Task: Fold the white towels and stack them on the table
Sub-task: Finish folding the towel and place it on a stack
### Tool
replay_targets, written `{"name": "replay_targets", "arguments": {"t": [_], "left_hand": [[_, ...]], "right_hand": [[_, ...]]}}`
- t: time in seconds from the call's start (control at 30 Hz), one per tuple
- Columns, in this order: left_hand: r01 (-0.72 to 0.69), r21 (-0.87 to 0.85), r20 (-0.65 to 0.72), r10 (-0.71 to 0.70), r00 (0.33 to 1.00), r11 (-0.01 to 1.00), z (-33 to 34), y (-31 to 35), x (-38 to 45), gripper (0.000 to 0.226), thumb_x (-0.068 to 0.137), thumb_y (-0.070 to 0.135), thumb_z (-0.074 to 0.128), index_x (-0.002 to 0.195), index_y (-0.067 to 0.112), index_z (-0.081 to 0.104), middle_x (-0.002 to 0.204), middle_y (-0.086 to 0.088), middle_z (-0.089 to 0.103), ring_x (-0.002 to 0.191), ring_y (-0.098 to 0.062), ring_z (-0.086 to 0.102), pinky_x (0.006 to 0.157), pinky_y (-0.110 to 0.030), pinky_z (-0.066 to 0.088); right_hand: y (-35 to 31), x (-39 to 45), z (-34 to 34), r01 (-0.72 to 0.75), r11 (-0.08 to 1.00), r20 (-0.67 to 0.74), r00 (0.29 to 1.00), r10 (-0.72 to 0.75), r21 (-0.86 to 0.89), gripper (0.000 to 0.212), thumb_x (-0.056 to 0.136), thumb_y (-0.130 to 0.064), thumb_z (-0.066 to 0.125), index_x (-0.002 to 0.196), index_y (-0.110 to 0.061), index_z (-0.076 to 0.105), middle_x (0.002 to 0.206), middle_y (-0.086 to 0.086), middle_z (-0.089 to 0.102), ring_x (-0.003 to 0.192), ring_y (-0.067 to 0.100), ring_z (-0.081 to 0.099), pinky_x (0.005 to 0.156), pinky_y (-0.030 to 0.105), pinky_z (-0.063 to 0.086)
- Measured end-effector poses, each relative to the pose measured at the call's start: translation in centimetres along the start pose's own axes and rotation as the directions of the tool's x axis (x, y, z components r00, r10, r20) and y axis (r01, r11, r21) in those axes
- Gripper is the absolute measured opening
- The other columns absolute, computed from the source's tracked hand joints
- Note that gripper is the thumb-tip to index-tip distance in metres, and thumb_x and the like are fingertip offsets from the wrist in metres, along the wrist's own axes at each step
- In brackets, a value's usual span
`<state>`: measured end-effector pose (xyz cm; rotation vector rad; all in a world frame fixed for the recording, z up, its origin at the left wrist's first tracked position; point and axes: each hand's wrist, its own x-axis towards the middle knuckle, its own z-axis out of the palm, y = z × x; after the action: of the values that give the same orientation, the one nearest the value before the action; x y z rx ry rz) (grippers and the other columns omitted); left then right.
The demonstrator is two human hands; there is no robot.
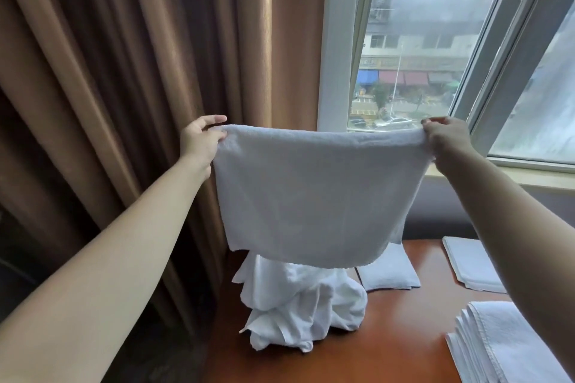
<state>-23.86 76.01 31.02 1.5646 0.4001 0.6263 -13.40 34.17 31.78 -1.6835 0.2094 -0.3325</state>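
Single head-worn wide-angle view, facing forward and slightly down. Close range: both arms reach into frame from the bottom corners. Window point(435, 40) at 1 o'clock, curtain point(124, 71) at 10, tabletop point(404, 336) at 5.

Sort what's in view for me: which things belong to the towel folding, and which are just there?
Job: held towel, left hand, right hand, unfolded pile, folded stack, folded towels and, table.
Just there: curtain, window.
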Motion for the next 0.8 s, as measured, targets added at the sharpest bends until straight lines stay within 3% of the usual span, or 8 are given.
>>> {"name": "replay_targets", "arguments": {"t": [0.07, 0.13, 0.23, 0.37, 0.5, 0.57, 0.7, 0.8], "left_hand": [[0.049, 0.073, 0.021, -0.05, 0.999, 0.996, -0.1, -0.5, 0.0, 0.031, 0.085, -0.001, 0.064, 0.096, 0.027, 0.074, 0.095, -0.004, 0.07, 0.081, -0.014, 0.06, 0.074, -0.023, 0.05], [0.113, -0.036, 0.036, -0.112, 0.993, 0.993, -0.3, -0.5, 0.1, 0.025, 0.087, 0.0, 0.066, 0.095, 0.023, 0.073, 0.096, -0.006, 0.071, 0.082, -0.014, 0.064, 0.074, -0.023, 0.051], [0.168, -0.258, 0.089, -0.15, 0.985, 0.952, -0.4, -0.6, -0.1, 0.013, 0.09, 0.01, 0.07, 0.095, 0.022, 0.071, 0.083, 0.005, 0.073, 0.074, -0.008, 0.069, 0.064, -0.024, 0.055], [0.234, 0.019, 0.106, -0.235, 0.966, 0.972, -0.3, -3.9, -1.8, 0.015, 0.086, 0.014, 0.077, 0.093, 0.026, 0.072, 0.085, 0.003, 0.073, 0.075, -0.011, 0.066, 0.063, -0.027, 0.049], [0.198, -0.005, -0.003, -0.198, 0.98, 0.98, 0.0, -4.5, -2.9, 0.011, 0.086, 0.017, 0.078, 0.091, 0.026, 0.076, 0.096, 0.004, 0.075, 0.097, -0.014, 0.069, 0.087, -0.027, 0.052], [0.17, 0.022, 0.013, -0.17, 0.985, 0.985, 0.2, -4.0, -3.3, 0.014, 0.083, 0.02, 0.082, 0.095, 0.025, 0.078, 0.101, 0.004, 0.077, 0.106, -0.011, 0.069, 0.098, -0.025, 0.05], [0.07, 0.192, 0.146, -0.099, 0.984, 0.979, 0.5, -3.0, -4.9, 0.047, 0.072, 0.007, 0.087, 0.116, 0.021, 0.075, 0.102, 0.006, 0.075, 0.097, 0.003, 0.067, 0.087, -0.008, 0.043], [-0.061, 0.444, 0.1, 0.019, 0.995, 0.894, 0.6, -2.5, -6.4, 0.034, 0.076, 0.01, 0.085, 0.106, 0.024, 0.077, 0.095, 0.01, 0.072, 0.087, 0.002, 0.064, 0.072, -0.009, 0.045]], "right_hand": [[0.0, -0.1, -0.1, -0.123, 0.991, 0.069, 0.991, 0.119, 0.054, 0.026, 0.096, 0.001, 0.049, 0.111, -0.003, 0.07, 0.096, 0.009, 0.058, 0.072, 0.015, 0.049, 0.051, 0.017, 0.037], [-0.6, -0.1, -0.8, -0.229, 0.949, 0.147, 0.969, 0.201, 0.215, 0.035, 0.095, 0.008, 0.044, 0.118, -0.007, 0.065, 0.111, 0.011, 0.055, 0.076, 0.012, 0.053, 0.051, 0.015, 0.039], [0.1, 0.1, -2.0, -0.179, 0.902, 0.146, 0.981, 0.131, 0.394, 0.031, 0.096, -0.002, 0.06, 0.124, -0.014, 0.055, 0.096, 0.007, 0.059, 0.064, 0.007, 0.058, 0.052, 0.016, 0.044], [4.7, -0.8, -2.7, -0.17, 0.981, 0.169, 0.974, 0.152, 0.096, 0.039, 0.089, 0.001, 0.067, 0.121, -0.018, 0.054, 0.095, 0.005, 0.061, 0.079, 0.015, 0.059, 0.064, 0.029, 0.047], [6.5, -0.1, -3.6, -0.113, 0.983, 0.213, 0.974, 0.08, 0.146, 0.014, 0.089, 0.0, 0.068, 0.092, -0.014, 0.071, 0.08, 0.005, 0.063, 0.071, 0.014, 0.056, 0.061, 0.022, 0.044], [6.8, 0.5, -3.9, -0.086, 0.986, 0.215, 0.975, 0.054, 0.142, 0.009, 0.092, -0.003, 0.067, 0.096, -0.007, 0.073, 0.08, 0.006, 0.064, 0.074, 0.015, 0.055, 0.07, 0.025, 0.044], [6.6, 0.7, -5.7, -0.025, 0.993, 0.323, 0.946, -0.014, 0.117, 0.029, 0.086, 0.002, 0.073, 0.114, 0.001, 0.069, 0.085, 0.01, 0.066, 0.075, 0.016, 0.059, 0.077, 0.025, 0.048], [6.4, 0.3, -7.0, 0.145, 0.986, 0.37, 0.923, -0.106, -0.079, 0.041, 0.08, 0.006, 0.076, 0.118, -0.007, 0.07, 0.088, 0.008, 0.065, 0.072, 0.014, 0.058, 0.071, 0.017, 0.049]]}}
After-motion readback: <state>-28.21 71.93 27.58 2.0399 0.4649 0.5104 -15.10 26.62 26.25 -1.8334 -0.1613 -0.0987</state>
